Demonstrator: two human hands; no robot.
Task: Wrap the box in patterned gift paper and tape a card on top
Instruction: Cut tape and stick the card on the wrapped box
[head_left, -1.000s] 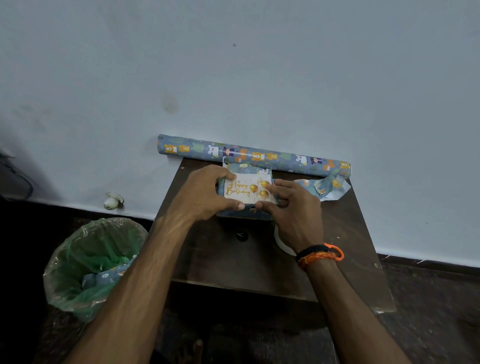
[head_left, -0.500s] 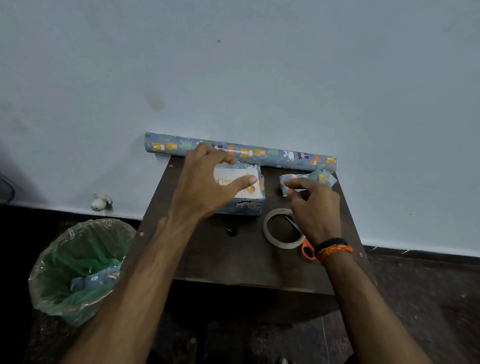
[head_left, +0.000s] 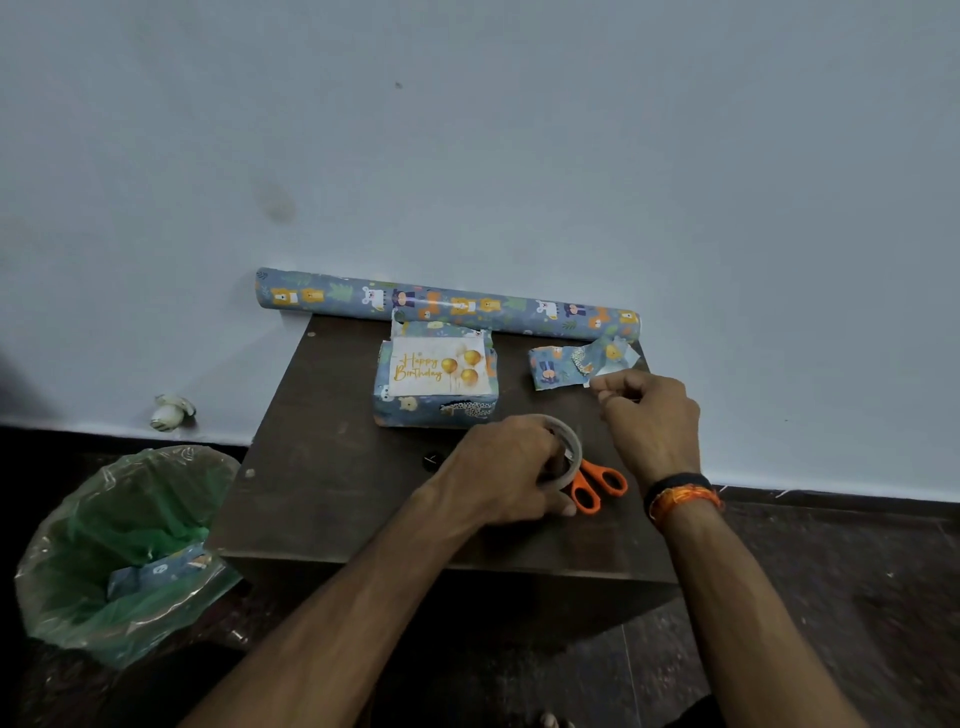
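Observation:
The box (head_left: 434, 410), wrapped in blue animal-patterned paper, stands on the dark wooden table (head_left: 322, 499) near the wall. A white "Happy Birthday" card (head_left: 439, 367) lies flat on its top, with no hand on it. My left hand (head_left: 506, 470) grips the clear tape roll (head_left: 569, 449) in front of the box. My right hand (head_left: 647, 418) is raised to the right of the roll, fingers pinched together at their tips; whether a strip of tape is between them is too faint to tell.
A roll of the same gift paper (head_left: 447, 304) lies along the wall at the table's back edge. A paper scrap (head_left: 576, 364) sits at the back right. Orange-handled scissors (head_left: 595, 486) lie beside the tape. A green-lined bin (head_left: 124, 551) stands on the floor, left.
Both hands have left the box and card. My left hand came down onto the tape roll and took hold of it. My right hand shifted right, fingers pinched.

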